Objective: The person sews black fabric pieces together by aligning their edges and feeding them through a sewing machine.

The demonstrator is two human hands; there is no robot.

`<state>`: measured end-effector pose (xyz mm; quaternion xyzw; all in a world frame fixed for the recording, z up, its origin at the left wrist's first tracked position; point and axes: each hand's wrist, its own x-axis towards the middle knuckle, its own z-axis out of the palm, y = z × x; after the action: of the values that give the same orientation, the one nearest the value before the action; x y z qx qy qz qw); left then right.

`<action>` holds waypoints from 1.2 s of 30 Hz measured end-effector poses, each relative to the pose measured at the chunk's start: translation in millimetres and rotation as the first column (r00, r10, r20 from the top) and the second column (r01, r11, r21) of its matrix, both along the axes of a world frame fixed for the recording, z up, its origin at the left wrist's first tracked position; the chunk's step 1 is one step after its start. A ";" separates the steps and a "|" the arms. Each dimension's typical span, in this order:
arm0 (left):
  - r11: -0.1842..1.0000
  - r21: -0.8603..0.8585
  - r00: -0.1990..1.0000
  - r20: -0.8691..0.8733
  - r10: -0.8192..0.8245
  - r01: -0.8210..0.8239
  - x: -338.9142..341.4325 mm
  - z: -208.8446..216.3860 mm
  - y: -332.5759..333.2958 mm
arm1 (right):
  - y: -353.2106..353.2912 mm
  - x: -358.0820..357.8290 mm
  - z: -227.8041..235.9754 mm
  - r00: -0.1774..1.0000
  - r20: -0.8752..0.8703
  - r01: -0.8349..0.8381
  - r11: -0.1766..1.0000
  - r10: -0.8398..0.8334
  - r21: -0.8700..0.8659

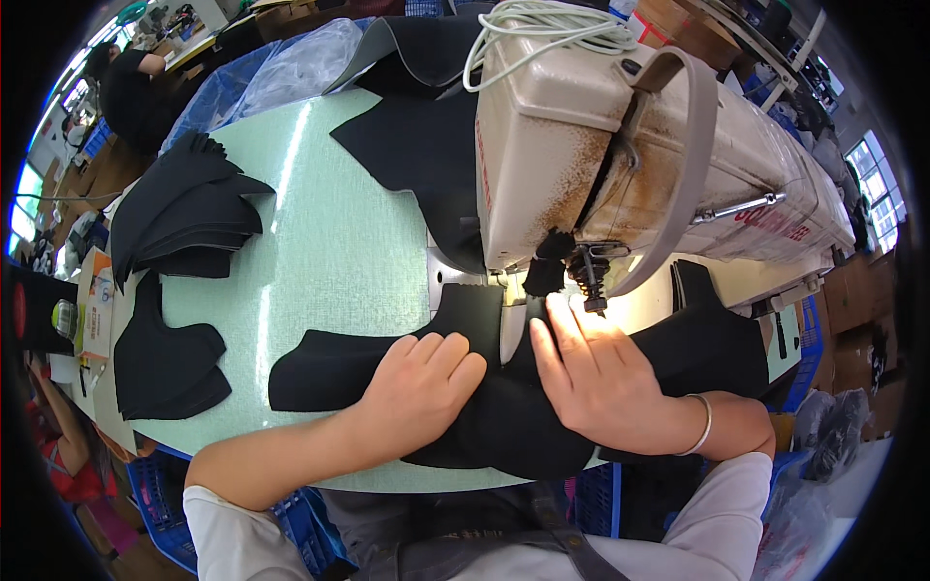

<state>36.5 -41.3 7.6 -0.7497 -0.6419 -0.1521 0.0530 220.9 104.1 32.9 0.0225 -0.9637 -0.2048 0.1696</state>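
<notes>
In the head view, we see smooth, matte black fabric (523,421) with curved outlines on the pale-green, fine-grained counter (320,232) at the brown-stained, boxy sewing machine (552,126), its long axis running left to right, one blunt end pointing left. Our left hand (421,382) curls on it, fingertips hidden, so we cannot tell if they pinch; our right hand (603,378) lies flat, fingers extended, slightly spread.

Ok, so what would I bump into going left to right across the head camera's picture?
Stack of black pieces → left hand → right hand → bangle → crumpled plastic.
</notes>
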 end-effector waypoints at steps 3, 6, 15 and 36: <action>0.986 -0.150 0.933 0.361 -0.008 0.067 -3.6 1.7 2.0 | 6.3 0.5 -10.2 0.980 0.188 -0.053 0.996 0.065 -0.067; 0.953 -0.282 0.849 0.525 0.058 0.109 -3.3 15.9 2.4 | 14.6 1.1 -5.9 0.974 0.197 -0.068 0.976 0.110 -0.209; 0.989 -0.149 0.995 0.094 0.026 -0.012 12.8 8.3 0.1 | 12.1 5.6 -4.3 0.967 0.164 -0.114 0.908 0.195 -0.403; 0.999 -0.015 0.987 0.158 -0.030 0.033 6.5 -6.5 8.8 | 15.4 1.0 3.3 0.947 0.284 0.006 0.870 0.154 -0.493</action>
<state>42.9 -32.5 1.1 -0.7458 -0.6335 -0.2059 -0.0069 221.9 119.5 36.2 0.0484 -0.9969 0.0576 0.0223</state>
